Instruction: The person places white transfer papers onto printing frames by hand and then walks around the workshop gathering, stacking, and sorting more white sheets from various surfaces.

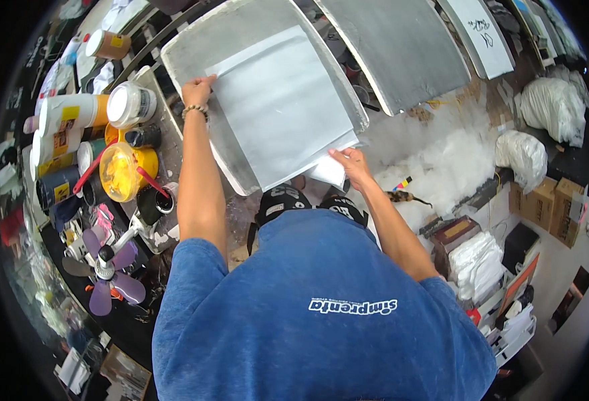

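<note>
A large whitish, see-through sheet (278, 110) lies over a grey board with rounded corners (197, 50). My left hand (199, 92), with a beaded bracelet at the wrist, pinches the sheet's far left edge. At the near right corner, my right hand (353, 166) has its thumb and fingers closed on the sheet's edge. A smaller white piece of paper (328, 170) shows beneath that corner, partly overhanging the board. Whether the right fingers also grip this piece, I cannot tell.
Left of the board stand a yellow tub (127, 172) with red-handled spatulas, a white lidded bucket (131, 105) and several jars. A purple-bladed fan (107, 274) is near my left arm. Another grey board (401, 53) is at right, above white fluff (448, 154). Cardboard boxes (552, 207) sit farther right.
</note>
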Demonstrator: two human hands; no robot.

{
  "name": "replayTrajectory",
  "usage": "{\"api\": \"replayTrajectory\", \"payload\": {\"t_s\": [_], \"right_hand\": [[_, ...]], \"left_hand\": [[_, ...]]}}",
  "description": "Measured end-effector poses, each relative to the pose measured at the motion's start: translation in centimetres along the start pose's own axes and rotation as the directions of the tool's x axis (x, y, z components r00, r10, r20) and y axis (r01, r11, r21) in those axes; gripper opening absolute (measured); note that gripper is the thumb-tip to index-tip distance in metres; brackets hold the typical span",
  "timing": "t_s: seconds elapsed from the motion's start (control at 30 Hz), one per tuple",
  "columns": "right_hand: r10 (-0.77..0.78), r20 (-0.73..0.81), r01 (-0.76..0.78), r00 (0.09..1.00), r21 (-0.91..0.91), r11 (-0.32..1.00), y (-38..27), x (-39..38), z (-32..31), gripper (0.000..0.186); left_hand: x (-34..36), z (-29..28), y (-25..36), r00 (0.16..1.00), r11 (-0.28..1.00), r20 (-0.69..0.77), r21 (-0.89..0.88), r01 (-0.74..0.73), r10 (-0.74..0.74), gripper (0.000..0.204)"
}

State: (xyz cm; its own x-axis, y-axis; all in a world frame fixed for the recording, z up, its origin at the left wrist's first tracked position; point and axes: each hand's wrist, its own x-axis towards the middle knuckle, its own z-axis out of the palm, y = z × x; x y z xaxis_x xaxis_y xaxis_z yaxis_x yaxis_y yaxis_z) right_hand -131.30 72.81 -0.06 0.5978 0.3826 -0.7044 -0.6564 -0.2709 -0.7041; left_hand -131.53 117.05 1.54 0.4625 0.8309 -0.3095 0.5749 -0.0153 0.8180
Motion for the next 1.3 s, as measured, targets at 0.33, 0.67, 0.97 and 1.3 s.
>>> {"api": "replayTrajectory", "payload": {"t_s": [0.33, 0.67, 0.97, 1.3], "right_hand": [[0.000, -0.059, 0.000, 0.998, -0.003, 1.000, -1.0, -0.2, 0.7, 0.037], [-0.032, -0.077, 0.036, 0.997, 0.053, 0.998, -0.2, 0.1, 0.9, 0.035], [-0.044, -0.089, 0.049, 0.995, 0.059, 0.997, 0.0, 0.2, 1.1, 0.031], [-0.036, -0.104, 0.043, 0.994, 0.066, 0.997, -0.1, 0.0, 1.3, 0.030]], "left_hand": [[2.0, -1.4, -2.8, 0.963, 0.942, -0.040, -0.198, -0.270, 0.268, 0.033], [1.6, -1.2, -2.9, 0.905, 0.911, -0.112, 0.091, -0.402, 0.410, 0.013], [0.9, -0.9, -2.2, 0.903, 0.916, -0.175, 0.162, -0.367, 0.392, 0.017], [0.3, -1.1, -1.9, 0.906, 0.918, -0.173, 0.169, -0.358, 0.386, 0.016]]}}
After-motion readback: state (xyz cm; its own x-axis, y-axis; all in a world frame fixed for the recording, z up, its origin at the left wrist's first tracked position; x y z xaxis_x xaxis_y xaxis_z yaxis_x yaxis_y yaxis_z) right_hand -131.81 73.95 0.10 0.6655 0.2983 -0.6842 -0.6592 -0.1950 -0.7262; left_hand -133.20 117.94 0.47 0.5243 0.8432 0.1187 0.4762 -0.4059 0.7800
